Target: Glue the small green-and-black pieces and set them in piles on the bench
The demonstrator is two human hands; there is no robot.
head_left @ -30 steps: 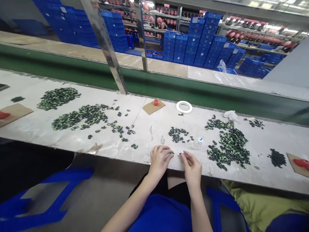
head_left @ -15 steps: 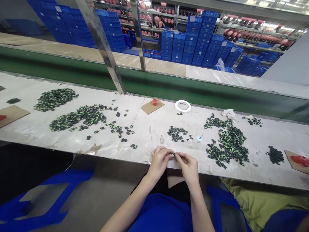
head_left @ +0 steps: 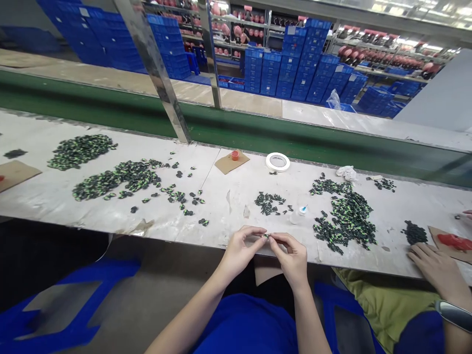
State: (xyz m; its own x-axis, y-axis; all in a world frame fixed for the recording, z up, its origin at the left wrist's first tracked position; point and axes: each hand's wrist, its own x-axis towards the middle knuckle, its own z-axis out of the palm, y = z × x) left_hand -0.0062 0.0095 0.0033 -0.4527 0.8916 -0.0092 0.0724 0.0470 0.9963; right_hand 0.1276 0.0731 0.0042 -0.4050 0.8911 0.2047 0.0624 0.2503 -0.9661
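My left hand (head_left: 241, 248) and my right hand (head_left: 291, 255) meet at the table's near edge. Between their fingertips is a small black-and-green part (head_left: 266, 236), pinched from both sides; its exact kind is too small to make out. Just beyond my hands lies a small scatter of dark parts (head_left: 269, 202). To the right of that stands a small translucent bottle (head_left: 297, 216) with a blue tip. A larger heap of black-and-green parts (head_left: 352, 219) spreads farther right, and another heap (head_left: 129, 177) lies to the left.
A tape roll (head_left: 278, 162) and a cardboard piece (head_left: 231, 163) with a red-filled cup lie at the back. A metal post (head_left: 162, 78) rises behind the table. At the right, a co-worker's hand (head_left: 435, 268) rests by a dark pile (head_left: 415, 232).
A co-worker's hands have come into view at the right, one beside the dark pile. My fingers have shifted slightly around the small part, which stays pinched between both hands.
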